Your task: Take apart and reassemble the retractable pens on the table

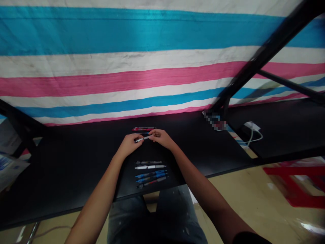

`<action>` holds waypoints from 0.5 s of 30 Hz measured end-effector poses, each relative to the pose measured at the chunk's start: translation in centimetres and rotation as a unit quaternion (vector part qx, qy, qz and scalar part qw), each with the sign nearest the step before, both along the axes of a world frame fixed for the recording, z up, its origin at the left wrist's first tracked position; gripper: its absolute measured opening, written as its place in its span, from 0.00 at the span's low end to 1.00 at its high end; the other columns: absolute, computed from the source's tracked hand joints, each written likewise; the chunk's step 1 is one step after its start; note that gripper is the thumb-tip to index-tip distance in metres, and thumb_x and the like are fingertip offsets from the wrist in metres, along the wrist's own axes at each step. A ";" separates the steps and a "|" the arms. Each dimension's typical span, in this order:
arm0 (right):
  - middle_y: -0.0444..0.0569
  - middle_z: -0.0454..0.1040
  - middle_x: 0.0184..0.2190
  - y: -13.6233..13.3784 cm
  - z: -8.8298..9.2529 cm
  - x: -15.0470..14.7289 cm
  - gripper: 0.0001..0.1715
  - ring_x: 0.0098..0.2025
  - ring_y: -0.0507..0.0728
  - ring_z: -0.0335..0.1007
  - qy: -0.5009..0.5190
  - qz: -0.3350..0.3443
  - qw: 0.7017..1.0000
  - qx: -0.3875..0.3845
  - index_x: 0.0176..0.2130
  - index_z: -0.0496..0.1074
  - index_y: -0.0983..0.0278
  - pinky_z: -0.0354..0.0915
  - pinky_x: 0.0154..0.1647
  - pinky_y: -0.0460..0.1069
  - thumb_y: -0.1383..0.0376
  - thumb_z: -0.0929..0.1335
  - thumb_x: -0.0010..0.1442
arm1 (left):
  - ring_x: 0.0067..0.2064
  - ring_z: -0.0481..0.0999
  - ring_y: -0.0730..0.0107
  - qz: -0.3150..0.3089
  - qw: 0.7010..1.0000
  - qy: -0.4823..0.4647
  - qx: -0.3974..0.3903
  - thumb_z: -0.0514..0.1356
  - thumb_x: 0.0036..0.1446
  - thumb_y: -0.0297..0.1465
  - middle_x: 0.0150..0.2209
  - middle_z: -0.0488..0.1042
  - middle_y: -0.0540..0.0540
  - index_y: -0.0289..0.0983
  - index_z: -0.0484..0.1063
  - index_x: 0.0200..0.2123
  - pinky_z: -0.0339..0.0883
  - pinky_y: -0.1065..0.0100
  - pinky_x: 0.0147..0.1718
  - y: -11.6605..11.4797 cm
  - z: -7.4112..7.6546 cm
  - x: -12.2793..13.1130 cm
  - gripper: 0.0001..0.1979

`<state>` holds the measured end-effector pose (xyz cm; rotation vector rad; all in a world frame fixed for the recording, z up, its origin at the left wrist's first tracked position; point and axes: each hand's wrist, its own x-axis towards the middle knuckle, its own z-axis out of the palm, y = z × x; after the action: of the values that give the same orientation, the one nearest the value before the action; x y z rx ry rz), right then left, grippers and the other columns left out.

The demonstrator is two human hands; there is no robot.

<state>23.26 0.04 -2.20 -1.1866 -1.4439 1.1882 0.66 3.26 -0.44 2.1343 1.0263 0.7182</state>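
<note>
Both hands hold a white pen [147, 137] over the black table [83, 152]. My left hand [130, 143] pinches its left end, and my right hand [160, 138] grips the right end. Just beyond them lie a red pen [142, 129] and a dark one, with a blue pen partly hidden by the fingers. Nearer my body, several pens lie side by side: a dark pen [149, 162], a white pen [150, 167], blue pens [151, 174] and a dark pen with a red part [151, 182].
A pixelated object [215, 120] lies at the table's back right. A white charger with a cable [252, 126] rests on the right-hand table. Black metal frames [254, 67] rise at both sides. A red stool [291, 189] stands at right; a striped sheet [127, 34] hangs behind.
</note>
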 end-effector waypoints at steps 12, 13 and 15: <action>0.44 0.71 0.21 -0.3 0.3 0.0 0.20 0.24 0.52 0.66 -0.051 -0.009 0.998 0.018 0.28 0.71 0.63 0.61 0.29 0.48 0.51 0.71 0.60 | 0.38 0.80 0.61 0.002 1.000 -0.016 -0.011 0.63 0.58 0.35 0.39 0.83 0.44 0.38 0.82 0.38 0.70 0.63 0.40 0.1 -0.2 0.0 0.09; 0.44 0.71 0.22 -0.3 0.3 -0.1 0.18 0.25 0.53 0.66 -0.041 -0.011 0.999 0.019 0.30 0.72 0.63 0.61 0.29 0.48 0.51 0.72 0.59 | 0.37 0.80 0.61 0.005 1.000 -0.017 -0.009 0.63 0.58 0.35 0.39 0.83 0.44 0.38 0.82 0.38 0.70 0.63 0.40 0.1 -0.2 -0.1 0.09; 0.44 0.73 0.25 -0.3 0.1 -0.2 0.16 0.27 0.53 0.67 -0.019 -0.009 1.000 0.019 0.37 0.73 0.62 0.62 0.30 0.48 0.53 0.74 0.56 | 0.37 0.80 0.61 0.014 1.000 -0.017 -0.004 0.63 0.58 0.36 0.38 0.83 0.44 0.38 0.82 0.38 0.71 0.63 0.40 0.2 -0.3 -0.1 0.10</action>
<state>23.09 -0.26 -2.13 -1.1999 -1.4733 1.1272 0.52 3.50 -0.70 2.0970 1.0407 0.7591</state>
